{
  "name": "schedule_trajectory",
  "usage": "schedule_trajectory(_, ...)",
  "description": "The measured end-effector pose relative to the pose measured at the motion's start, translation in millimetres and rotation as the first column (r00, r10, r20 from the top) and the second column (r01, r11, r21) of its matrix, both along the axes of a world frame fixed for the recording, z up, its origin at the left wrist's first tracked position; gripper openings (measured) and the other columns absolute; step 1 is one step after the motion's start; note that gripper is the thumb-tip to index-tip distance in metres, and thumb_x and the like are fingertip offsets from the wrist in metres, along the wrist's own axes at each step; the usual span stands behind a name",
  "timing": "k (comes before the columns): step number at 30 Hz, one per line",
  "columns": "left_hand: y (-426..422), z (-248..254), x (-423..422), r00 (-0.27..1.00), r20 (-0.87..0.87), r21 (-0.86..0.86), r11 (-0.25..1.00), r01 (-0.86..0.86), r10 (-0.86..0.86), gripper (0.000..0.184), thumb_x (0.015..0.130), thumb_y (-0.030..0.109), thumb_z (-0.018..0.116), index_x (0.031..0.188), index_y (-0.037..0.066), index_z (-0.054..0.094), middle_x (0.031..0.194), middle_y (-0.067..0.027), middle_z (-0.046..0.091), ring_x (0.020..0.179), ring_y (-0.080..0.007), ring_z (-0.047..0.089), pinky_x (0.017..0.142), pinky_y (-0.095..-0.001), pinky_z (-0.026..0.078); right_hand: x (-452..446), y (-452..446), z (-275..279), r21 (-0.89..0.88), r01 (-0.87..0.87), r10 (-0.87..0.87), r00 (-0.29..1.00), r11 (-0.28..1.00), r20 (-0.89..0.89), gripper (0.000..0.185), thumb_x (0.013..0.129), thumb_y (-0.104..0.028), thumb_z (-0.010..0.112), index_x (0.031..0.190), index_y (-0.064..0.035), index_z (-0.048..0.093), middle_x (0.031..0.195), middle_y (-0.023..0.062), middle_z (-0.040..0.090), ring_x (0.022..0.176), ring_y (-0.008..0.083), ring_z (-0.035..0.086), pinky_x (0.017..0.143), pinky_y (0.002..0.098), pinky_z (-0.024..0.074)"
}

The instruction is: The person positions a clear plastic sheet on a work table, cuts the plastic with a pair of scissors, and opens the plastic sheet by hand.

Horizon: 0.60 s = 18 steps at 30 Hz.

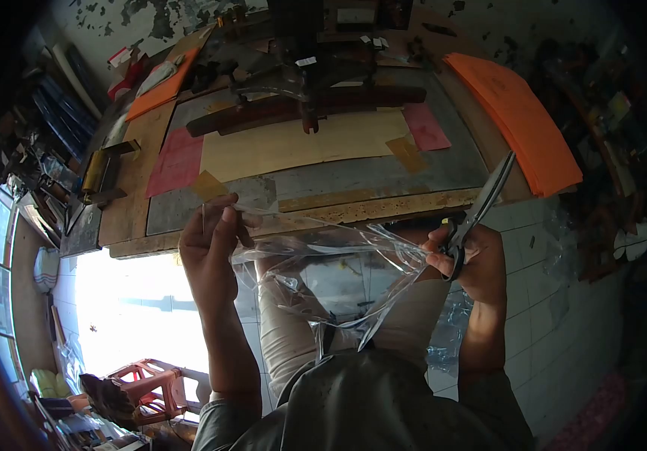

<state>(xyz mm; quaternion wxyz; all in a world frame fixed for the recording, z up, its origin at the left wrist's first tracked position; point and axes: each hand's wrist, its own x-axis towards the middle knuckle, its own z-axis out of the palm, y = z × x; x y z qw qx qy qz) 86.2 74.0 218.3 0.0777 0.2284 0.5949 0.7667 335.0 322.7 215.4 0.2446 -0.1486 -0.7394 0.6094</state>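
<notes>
A clear plastic sheet (331, 274) stretches between my two hands above my lap, creased and hanging loosely in the middle. My left hand (214, 240) pinches its left edge between thumb and fingers, close to the table's front edge. On the other side, my right hand (470, 259) grips the sheet's right end with thumb and fingertips. The same hand also holds a pair of scissors (481, 203) by the dark handles. The scissors' blades point up and away, over the table's front right corner, and look closed.
Ahead stands a worktable (131, 218) carrying a dark metal press frame (308, 98), a yellow sheet (286, 146) and pink sheets (177, 161). Stacked orange sheets (519, 120) lie at its right edge. A roll of tape (98, 173) sits left. A red stool (158, 391) stands lower left.
</notes>
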Motion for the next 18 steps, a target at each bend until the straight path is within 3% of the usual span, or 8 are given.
schedule_trajectory(4, -5.1, -7.3, -8.8, 1.0, 0.017, 0.026, 1.0, -0.009, 0.009, 0.025, 0.099, 0.016, 0.067, 0.119, 0.0, 0.068, 0.085, -0.0106, 0.075, 0.066, -0.009, 0.061, 0.064, -0.0226, 0.045, -3.3, -5.6, -0.3, -0.059, 0.007, -0.009, 0.999, 0.998, -0.032, 0.031, 0.081, 0.005, 0.081, 0.109, 0.002, 0.069, 0.099, 0.0129, 0.075, 0.095, 0.0176, 0.074, 0.087, 0.0319, 0.0602)
schedule_trajectory(10, -11.2, -9.8, -15.4, 0.998, -0.034, 0.011, 0.999, 0.046, -0.045, 0.024, 0.099, 0.014, 0.067, 0.119, 0.001, 0.068, 0.087, -0.0099, 0.074, 0.069, -0.0099, 0.063, 0.065, -0.0229, 0.045, -5.7, -4.9, -6.3, -0.092, 0.003, -0.009, 0.998, 0.996, -0.063, 0.031, 0.083, 0.005, 0.08, 0.112, 0.0033, 0.068, 0.098, 0.0131, 0.075, 0.095, 0.0169, 0.073, 0.085, 0.0305, 0.0594)
schedule_trajectory(18, -9.0, -14.3, -16.4, 0.958, -0.264, -0.17, 0.973, -0.158, 0.11, 0.024, 0.1, 0.013, 0.067, 0.12, -0.001, 0.064, 0.089, -0.0078, 0.072, 0.079, -0.0115, 0.065, 0.072, -0.0256, 0.05, -7.9, -15.5, -9.8, -0.096, -0.003, -0.013, 0.987, 0.995, -0.162, 0.03, 0.084, 0.004, 0.08, 0.111, 0.0048, 0.067, 0.093, 0.012, 0.074, 0.088, 0.016, 0.072, 0.081, 0.0292, 0.0583)
